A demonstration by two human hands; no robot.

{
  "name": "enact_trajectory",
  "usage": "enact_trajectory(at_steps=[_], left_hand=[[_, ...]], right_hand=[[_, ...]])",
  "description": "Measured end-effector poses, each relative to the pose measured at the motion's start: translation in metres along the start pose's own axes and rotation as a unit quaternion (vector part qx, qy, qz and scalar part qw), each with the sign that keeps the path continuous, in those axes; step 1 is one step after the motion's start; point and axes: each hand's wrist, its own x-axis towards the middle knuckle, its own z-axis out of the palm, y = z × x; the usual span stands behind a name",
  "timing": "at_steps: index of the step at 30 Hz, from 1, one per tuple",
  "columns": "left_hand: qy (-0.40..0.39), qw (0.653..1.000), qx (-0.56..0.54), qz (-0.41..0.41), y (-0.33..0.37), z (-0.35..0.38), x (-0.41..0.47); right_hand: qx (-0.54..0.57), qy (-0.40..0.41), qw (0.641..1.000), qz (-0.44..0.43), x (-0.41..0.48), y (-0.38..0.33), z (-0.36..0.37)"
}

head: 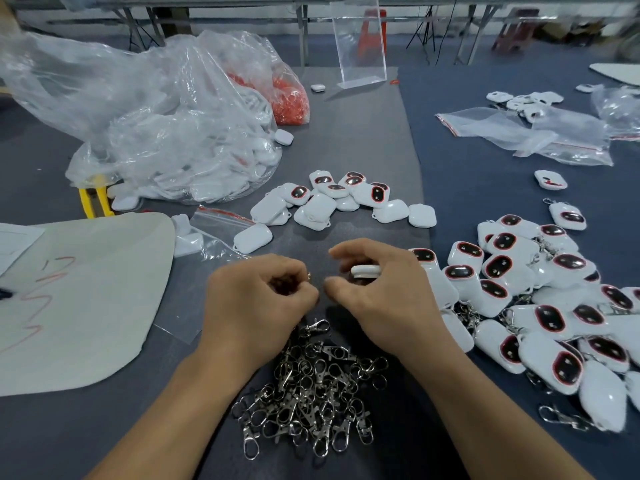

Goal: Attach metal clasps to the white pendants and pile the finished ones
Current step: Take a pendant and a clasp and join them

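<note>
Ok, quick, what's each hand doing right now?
Left hand: curled, pinching a small metal clasp, mostly hidden.
Right hand: holding a white pendant.

Readable text: none that can be made out.
Grey sheet (104, 306): red handwritten strokes, too loose to read as letters or numbers.
Paper slip (14, 240): faint lines, nothing legible.
White pendants (465, 254): red-rimmed black ovals, any lettering too small to tell.
Zip bags (502, 129): red seal strips, print not discernible.

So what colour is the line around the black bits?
Red, on the white pendants piled on the right; the head view shows it.
</note>
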Motion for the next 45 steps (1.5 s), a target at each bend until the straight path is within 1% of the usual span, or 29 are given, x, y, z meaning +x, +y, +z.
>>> enact_trajectory(at_steps=[2, 4, 8, 10, 12, 14, 17, 21, 27, 29, 34, 35, 37, 39, 40, 41, 42, 45], left_hand=[[-0.008, 0.992, 0.111, 0.055, -0.003, -0.001, 0.001], [-0.028, 0.982, 0.163, 0.09, -0.004, -0.001, 0.004], [-0.087, 0.971, 0.173, 0.141, -0.002, 0.002, 0.005], [-0.118, 0.97, 0.157, 0.145, 0.0, 0.004, 0.004], [-0.139, 0.973, 0.123, 0.138, 0.002, 0.004, 0.002], [-0.149, 0.975, 0.102, 0.126, 0.004, 0.003, 0.002], [-0.159, 0.976, 0.092, 0.12, 0.006, 0.002, 0.004], [-0.152, 0.979, 0.079, 0.11, 0.006, 0.004, 0.007], [-0.145, 0.982, 0.045, 0.11, 0.001, 0.005, 0.009], [-0.142, 0.983, 0.034, 0.109, -0.002, 0.006, 0.009], [-0.131, 0.985, 0.012, 0.107, -0.005, 0.007, 0.007], [-0.11, 0.988, 0.027, 0.103, -0.004, 0.006, 0.007], [-0.037, 0.993, 0.084, 0.074, -0.004, 0.003, 0.008], [0.028, 0.987, 0.155, 0.045, -0.006, -0.002, 0.008], [0.039, 0.981, 0.184, 0.05, -0.006, -0.003, 0.009], [0.03, 0.977, 0.203, 0.063, -0.006, -0.002, 0.007], [0.002, 0.976, 0.207, 0.073, -0.006, 0.0, 0.006], [-0.085, 0.982, 0.152, 0.076, -0.005, 0.01, 0.002]], right_hand=[[-0.006, -0.015, 0.999, 0.028, 0.003, 0.002, 0.0], [0.022, -0.012, 0.999, 0.034, 0.005, 0.003, -0.001], [0.087, -0.023, 0.996, -0.002, 0.006, -0.002, -0.001], [0.119, -0.003, 0.992, -0.033, 0.007, -0.004, -0.002], [0.133, 0.014, 0.99, -0.042, 0.007, -0.005, -0.004], [0.13, 0.012, 0.991, -0.034, 0.006, -0.003, -0.006], [0.104, 0.018, 0.994, 0.015, 0.005, 0.002, -0.007], [0.093, 0.0, 0.993, 0.073, 0.006, 0.003, -0.005], [-0.016, -0.042, 0.999, 0.031, 0.009, 0.007, -0.01], [-0.022, -0.044, 0.998, 0.026, 0.009, 0.007, -0.009], [0.004, -0.036, 0.999, 0.028, 0.009, 0.01, -0.01], [0.006, -0.028, 0.999, 0.028, 0.009, 0.01, -0.01], [0.007, -0.008, 1.0, 0.027, 0.008, 0.011, -0.009], [0.012, 0.0, 1.0, 0.025, 0.007, 0.01, -0.009], [0.015, 0.0, 1.0, 0.025, 0.007, 0.01, -0.009], [0.017, -0.001, 1.0, 0.025, 0.007, 0.01, -0.008], [0.017, -0.001, 1.0, 0.023, 0.007, 0.01, -0.007], [0.022, -0.007, 0.999, 0.023, 0.008, 0.01, -0.005]])
